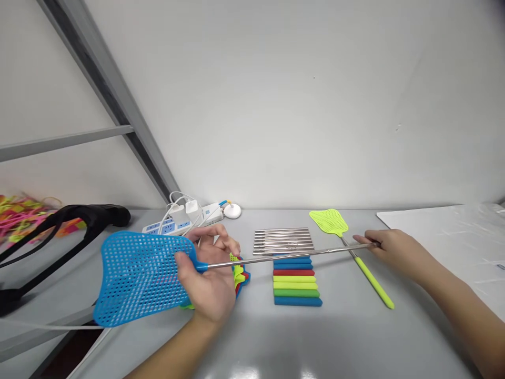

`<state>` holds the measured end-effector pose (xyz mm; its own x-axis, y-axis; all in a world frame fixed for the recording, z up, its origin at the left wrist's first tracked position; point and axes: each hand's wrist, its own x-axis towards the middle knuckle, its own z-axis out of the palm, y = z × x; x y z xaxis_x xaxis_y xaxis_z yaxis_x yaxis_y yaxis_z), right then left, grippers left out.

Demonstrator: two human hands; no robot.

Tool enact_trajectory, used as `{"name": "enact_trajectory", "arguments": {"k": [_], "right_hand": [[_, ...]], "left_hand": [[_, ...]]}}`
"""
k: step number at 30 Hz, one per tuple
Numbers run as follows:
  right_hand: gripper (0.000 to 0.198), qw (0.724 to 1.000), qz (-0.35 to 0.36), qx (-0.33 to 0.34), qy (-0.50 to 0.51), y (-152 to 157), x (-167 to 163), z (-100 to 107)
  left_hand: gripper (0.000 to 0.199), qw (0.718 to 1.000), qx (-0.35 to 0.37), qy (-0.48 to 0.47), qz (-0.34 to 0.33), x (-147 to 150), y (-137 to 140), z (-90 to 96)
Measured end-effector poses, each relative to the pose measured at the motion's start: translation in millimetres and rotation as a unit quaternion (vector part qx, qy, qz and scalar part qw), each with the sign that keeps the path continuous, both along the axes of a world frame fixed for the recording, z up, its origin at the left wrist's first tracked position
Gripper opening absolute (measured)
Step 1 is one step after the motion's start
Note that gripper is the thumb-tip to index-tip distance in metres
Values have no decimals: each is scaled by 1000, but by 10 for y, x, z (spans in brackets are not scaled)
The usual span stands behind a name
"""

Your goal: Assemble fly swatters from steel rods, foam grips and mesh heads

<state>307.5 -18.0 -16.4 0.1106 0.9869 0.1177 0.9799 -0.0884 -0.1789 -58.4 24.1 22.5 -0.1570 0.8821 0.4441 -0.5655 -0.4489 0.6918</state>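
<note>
A blue fly swatter (138, 279) with a perforated paddle is held in the air, its metal rod (292, 256) drawn out long and rising slightly to the right. My left hand (215, 289), palm up, grips its neck with the thumb on the paddle's edge. The rod's far end is pinched by my right hand (389, 250); no sleeve shows on it. Below the rod lie coloured handle grips (295, 286) in blue, red, yellow and green. Behind them is a row of metal rods (282, 239). Partly hidden by my left hand are stacked swatter heads (240, 275).
A yellow-green fly swatter (329, 221) with a matching grip lies on the grey table (335, 342). At the back left is a power strip (169, 226) with plugs and cables. A black frame-like object (90, 216) and a metal post (130, 116) stand left; a white sheet (453, 226) lies right.
</note>
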Motion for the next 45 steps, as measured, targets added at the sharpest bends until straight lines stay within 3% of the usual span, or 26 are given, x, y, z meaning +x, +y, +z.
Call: {"name": "enact_trajectory", "arguments": {"k": [5, 8, 13, 16, 19, 22, 25, 29, 35, 40, 45], "right_hand": [[54, 999, -7, 29, -21, 2, -85, 39], [53, 995, 3, 77, -68, -27, -337, 31], [48, 978, 92, 158, -98, -195, -1033, 7], [47, 968, 101, 206, -104, -282, -1209, 29], [45, 966, 90, 219, -101, -286, -1138, 46], [45, 977, 79, 183, -79, -233, -999, 27], [44, 986, 61, 145, -55, -181, -887, 8], [38, 991, 69, 109, -35, -148, -748, 32], [29, 993, 86, 73, -16, -120, -444, 87], [38, 996, 60, 56, 13, -100, -189, 130], [40, 991, 103, 78, -24, -132, -228, 98]], "left_hand": [[27, 999, -19, -14, 35, -29, -21, 93], [22, 998, -42, -13, 49, -4, -40, 61], [29, 995, -75, 59, -39, 149, -243, -153], [31, 991, -82, 88, -67, 198, -336, -239], [33, 986, -93, 113, -80, 201, -312, -274], [41, 980, -113, 131, -95, 189, -223, -295], [48, 984, -128, 92, -88, 167, -140, -288], [45, 985, -163, 38, -44, 117, -63, -202], [15, 982, -177, -34, 63, 16, 104, -14], [17, 978, -162, -62, 120, -91, 237, 89], [29, 983, -170, 5, 68, -128, 297, 74]]}}
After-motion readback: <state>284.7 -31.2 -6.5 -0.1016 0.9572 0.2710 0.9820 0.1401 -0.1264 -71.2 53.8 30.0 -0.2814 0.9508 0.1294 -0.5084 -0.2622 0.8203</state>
